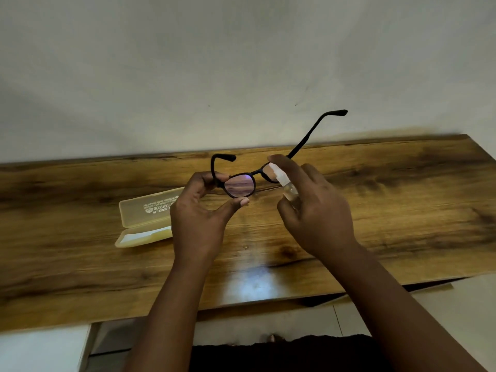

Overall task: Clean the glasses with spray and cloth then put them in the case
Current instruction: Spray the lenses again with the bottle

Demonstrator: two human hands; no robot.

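Both forearms reach out over the near edge of the wooden desk, the left hand pinching the black glasses by one lens rim above its middle, the right hand wrapped round a small clear spray bottle aimed at the other lens. Spraying looks to be the step in hand; next comes a press of the forefinger, then the cloth, probably the pale fold inside the open yellow case towards the desk's left end. Its lid print appears upside down, too blurred to read.

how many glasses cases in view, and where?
1: a yellow case, open on the wooden table, left of the left hand, which partly hides it.
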